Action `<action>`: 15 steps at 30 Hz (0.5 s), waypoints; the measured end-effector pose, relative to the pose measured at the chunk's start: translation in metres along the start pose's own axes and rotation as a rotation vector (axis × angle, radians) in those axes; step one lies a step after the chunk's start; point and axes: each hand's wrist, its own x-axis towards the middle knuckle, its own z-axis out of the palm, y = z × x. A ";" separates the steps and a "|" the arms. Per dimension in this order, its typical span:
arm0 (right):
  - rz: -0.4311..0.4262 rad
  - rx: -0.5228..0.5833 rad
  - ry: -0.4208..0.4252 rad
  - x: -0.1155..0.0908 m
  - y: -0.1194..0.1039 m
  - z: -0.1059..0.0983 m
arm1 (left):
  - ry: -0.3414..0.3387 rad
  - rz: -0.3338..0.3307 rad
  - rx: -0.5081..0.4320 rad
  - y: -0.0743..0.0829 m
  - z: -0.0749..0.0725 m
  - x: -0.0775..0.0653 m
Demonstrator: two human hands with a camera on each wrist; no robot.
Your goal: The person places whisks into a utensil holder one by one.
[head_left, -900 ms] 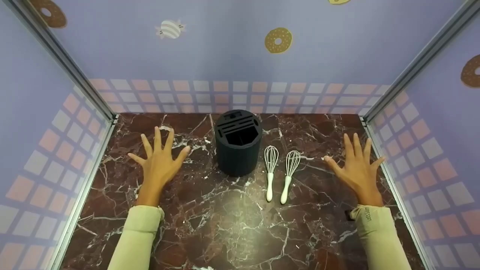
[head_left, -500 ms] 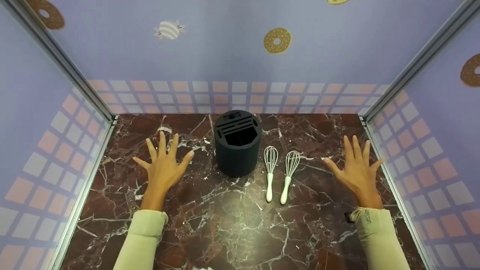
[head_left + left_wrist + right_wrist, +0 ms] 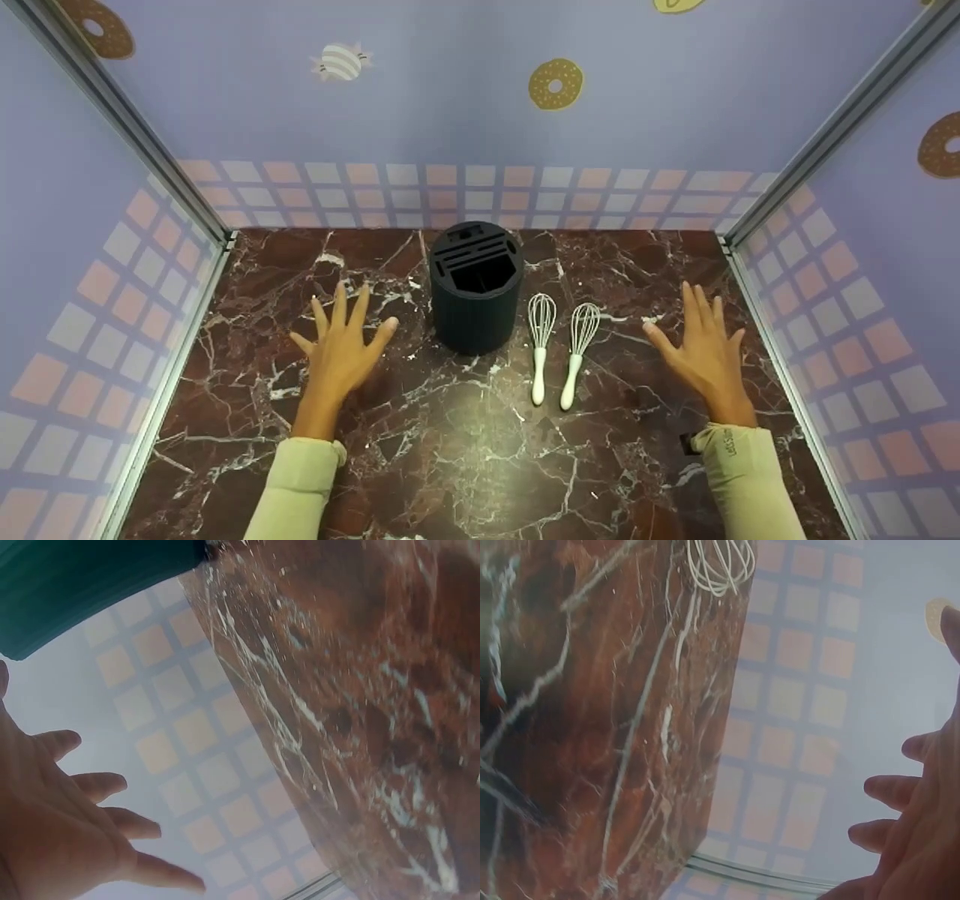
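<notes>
My left hand [image 3: 341, 364] is spread, palm down, to the left of a dark cylindrical utensil holder [image 3: 474, 319] and holds nothing. The holder stands upright, with slots and a larger opening in its top. Two small whisks lie side by side to its right: one whisk [image 3: 539, 349] close to the holder, the other whisk [image 3: 576, 356] slightly tilted. Both have white handles pointing toward me. My right hand [image 3: 705, 360], fingers straight and thumb out, hovers to the right of the whisks with nothing in it. In the right wrist view a whisk's wire loops [image 3: 720, 566] show at the top.
A dark red marbled tabletop [image 3: 465, 465] carries everything. Lilac walls with a checked band [image 3: 480, 176] close in the back and both sides. Metal rails [image 3: 787, 360] run along the side edges.
My left hand has moved right and toward me, nearer the holder. My right hand has shifted slightly toward me and left. The holder and whisks stay in place.
</notes>
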 end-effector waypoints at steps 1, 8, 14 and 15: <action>0.000 0.014 -0.005 -0.001 0.000 0.002 | -0.006 -0.005 -0.011 0.001 0.002 -0.001; 0.007 0.147 -0.014 -0.012 -0.002 0.020 | -0.029 -0.035 -0.168 0.009 0.014 -0.010; 0.062 0.247 -0.041 -0.020 -0.009 0.036 | 0.031 0.005 -0.375 0.021 0.027 -0.011; 0.068 0.261 -0.041 -0.021 -0.010 0.040 | 0.043 0.018 -0.414 0.024 0.028 -0.010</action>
